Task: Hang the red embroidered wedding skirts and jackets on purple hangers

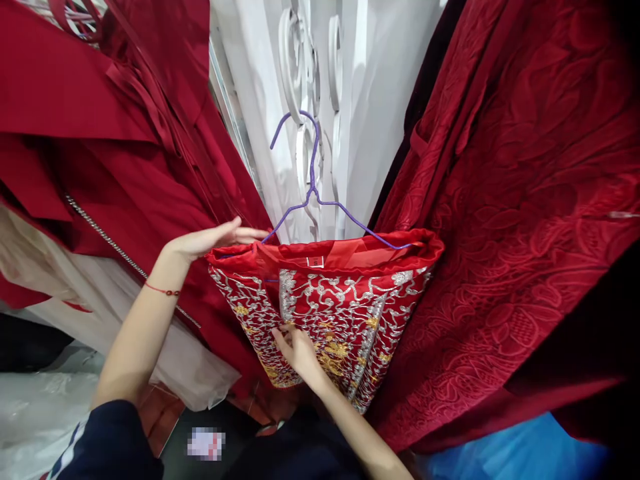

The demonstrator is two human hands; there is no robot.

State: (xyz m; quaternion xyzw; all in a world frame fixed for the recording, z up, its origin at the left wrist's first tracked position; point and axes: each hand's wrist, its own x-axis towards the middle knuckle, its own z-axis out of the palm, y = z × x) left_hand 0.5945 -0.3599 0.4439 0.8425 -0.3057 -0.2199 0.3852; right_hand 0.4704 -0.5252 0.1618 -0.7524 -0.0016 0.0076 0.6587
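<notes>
A red skirt (333,307) with silver and gold embroidery hangs from a thin purple wire hanger (313,190), whose arms go inside its red satin waistband. A small white label (315,262) shows on the inner lining. My left hand (215,239) lies at the left end of the waistband, fingers stretched out and partly behind the hanger's arm. At the front of the skirt, my right hand (299,352) has thumb and finger closed on the embroidered cloth below the silver-edged panel. The hanger's hook rests against a white ring (293,67).
Dark red garments (165,153) hang on the left, some with pale sheer cloth below. A red lace-patterned garment (520,253) hangs close on the right. White drapes (380,87) are behind the white rings. Blue fabric (525,453) lies low at right.
</notes>
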